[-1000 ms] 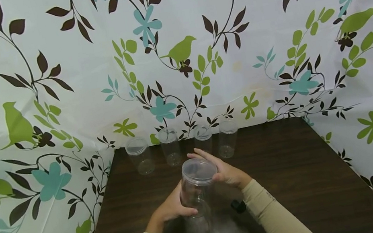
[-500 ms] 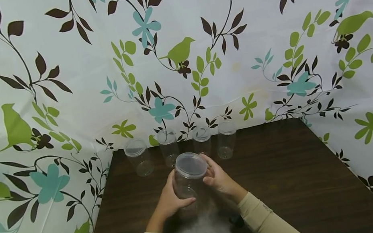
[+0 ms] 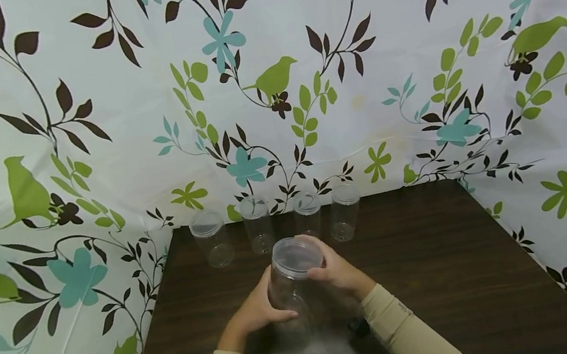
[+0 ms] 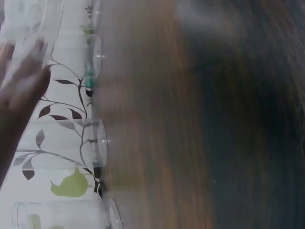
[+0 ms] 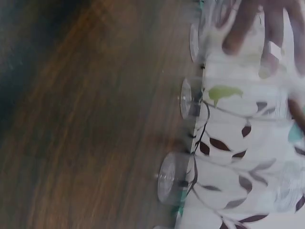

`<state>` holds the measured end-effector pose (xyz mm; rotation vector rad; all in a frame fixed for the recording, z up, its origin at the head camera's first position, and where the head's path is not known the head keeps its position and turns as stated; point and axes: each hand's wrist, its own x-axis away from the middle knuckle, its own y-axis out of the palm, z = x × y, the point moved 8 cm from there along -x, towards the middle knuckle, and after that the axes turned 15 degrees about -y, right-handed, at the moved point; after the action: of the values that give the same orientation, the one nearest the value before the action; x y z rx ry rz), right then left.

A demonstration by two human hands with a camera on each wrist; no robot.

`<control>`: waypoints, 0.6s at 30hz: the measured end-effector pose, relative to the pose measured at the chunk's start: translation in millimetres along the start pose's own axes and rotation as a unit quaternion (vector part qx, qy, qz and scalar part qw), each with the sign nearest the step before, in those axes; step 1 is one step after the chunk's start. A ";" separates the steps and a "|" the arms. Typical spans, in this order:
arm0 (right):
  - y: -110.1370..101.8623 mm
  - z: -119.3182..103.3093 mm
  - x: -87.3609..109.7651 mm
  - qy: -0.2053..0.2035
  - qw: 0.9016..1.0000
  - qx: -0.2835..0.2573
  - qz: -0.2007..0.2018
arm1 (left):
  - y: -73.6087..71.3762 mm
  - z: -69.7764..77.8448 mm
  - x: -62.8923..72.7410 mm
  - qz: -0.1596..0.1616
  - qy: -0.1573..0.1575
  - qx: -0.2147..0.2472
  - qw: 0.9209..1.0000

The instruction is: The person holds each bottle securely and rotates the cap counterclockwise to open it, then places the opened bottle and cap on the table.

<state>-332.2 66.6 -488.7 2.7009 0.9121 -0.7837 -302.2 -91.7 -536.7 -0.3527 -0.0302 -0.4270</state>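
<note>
Above the table's middle, a clear plastic jar (image 3: 287, 293) with a translucent screw lid (image 3: 297, 254) tilts slightly in both hands. My left hand (image 3: 255, 311) grips the jar's body from the left, its thumb across the near side. On the right, my right hand (image 3: 338, 270) holds the lid's rim, thumb in front and fingers behind, partly hidden. In the left wrist view, part of the jar (image 4: 31, 21) appears blurred at the top left. Spread fingers (image 5: 273, 28) show around the clear jar in the right wrist view.
Several similar lidded clear jars stand along the back edge of the dark wooden table (image 3: 444, 275), including one at the left (image 3: 217, 249) and one at the right (image 3: 346, 219). Behind them hangs a patterned curtain (image 3: 361, 103) with leaves and birds.
The jar has risen a little and shifted slightly, first left, then back right. My right hand's fingers, more stretched out before, have come closer around the lid. The back jars stay put.
</note>
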 end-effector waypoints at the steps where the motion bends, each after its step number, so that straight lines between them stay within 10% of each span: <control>1: 1.4 -1.0 -0.2 -0.007 1.000 -0.016 -0.025 | 3.2 1.2 1.3 -0.034 0.007 0.019 0.999; 7: 2.7 1.0 2.8 0.007 0.992 -0.069 -0.109 | 15.5 3.4 5.6 -0.142 0.031 0.076 0.986; 18: -4.5 9.5 1.1 -0.021 1.000 0.005 -0.008 | -6.2 -2.8 0.6 0.012 0.010 0.091 0.996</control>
<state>-338.3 67.6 -497.4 2.6774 0.9233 -0.8481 -304.3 -98.2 -537.3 -0.1694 -0.0454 -0.4002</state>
